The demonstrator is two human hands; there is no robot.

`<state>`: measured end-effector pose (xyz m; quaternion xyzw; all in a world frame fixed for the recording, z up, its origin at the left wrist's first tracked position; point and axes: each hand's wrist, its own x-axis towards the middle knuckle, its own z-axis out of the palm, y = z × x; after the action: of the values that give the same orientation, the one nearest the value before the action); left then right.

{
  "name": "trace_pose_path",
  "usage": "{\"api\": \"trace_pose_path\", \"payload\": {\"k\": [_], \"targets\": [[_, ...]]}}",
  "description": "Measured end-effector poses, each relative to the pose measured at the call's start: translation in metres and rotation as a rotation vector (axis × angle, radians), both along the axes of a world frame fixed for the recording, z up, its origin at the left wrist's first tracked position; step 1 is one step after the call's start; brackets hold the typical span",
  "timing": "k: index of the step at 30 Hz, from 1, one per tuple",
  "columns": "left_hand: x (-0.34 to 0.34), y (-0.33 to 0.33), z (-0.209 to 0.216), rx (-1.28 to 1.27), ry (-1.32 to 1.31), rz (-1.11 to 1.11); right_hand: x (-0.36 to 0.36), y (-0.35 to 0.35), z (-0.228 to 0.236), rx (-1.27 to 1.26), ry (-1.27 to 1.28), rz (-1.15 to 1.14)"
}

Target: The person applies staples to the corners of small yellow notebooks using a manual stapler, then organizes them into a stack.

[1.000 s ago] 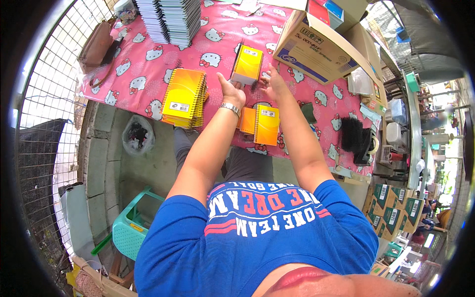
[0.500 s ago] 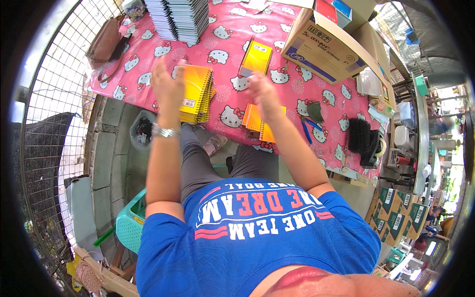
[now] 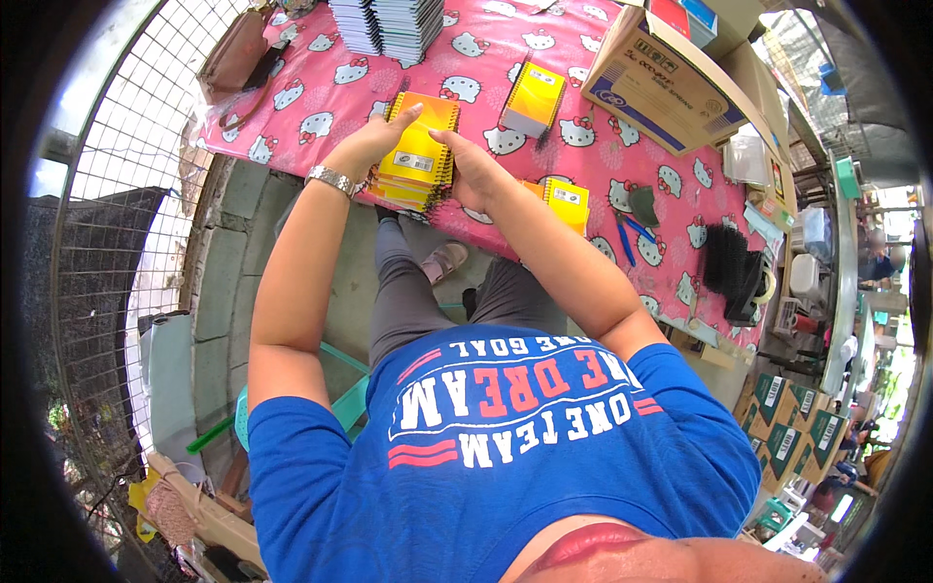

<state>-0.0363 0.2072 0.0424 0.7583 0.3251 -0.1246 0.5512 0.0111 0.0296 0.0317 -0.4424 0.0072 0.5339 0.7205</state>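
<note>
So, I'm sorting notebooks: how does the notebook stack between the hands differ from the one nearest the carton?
The left hand and right hand touch the handled stack; the farther stack is untouched. The handled stack sits by the table edge, the farther stack well back. Both have yellow-orange covers.

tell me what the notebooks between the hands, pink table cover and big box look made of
Notebooks: probably glossy coated card covers, from their bright printed faces; dark coils, metal or plastic unclear.
Pink table cover: likely smooth plastic, from its slight sheen.
Big box: matte corrugated cardboard, it seems, from its brown walls and bent flaps.
</note>
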Motion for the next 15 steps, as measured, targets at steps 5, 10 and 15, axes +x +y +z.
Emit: {"api": "trace_pose_path", "payload": {"k": [5,10,15], "targets": [[0.01,-0.008,0.012,0.112,0.016,-0.029,0.005,0.003,-0.01,0.039,-0.019,0.017],[0.014,-0.003,0.016,0.035,0.07,-0.009,0.001,0.006,0.011,0.018,0.06,-0.035],[0.01,-0.003,0.035,-0.302,-0.003,0.037,0.005,0.002,0.023,0.067,0.038,-0.04]]}}
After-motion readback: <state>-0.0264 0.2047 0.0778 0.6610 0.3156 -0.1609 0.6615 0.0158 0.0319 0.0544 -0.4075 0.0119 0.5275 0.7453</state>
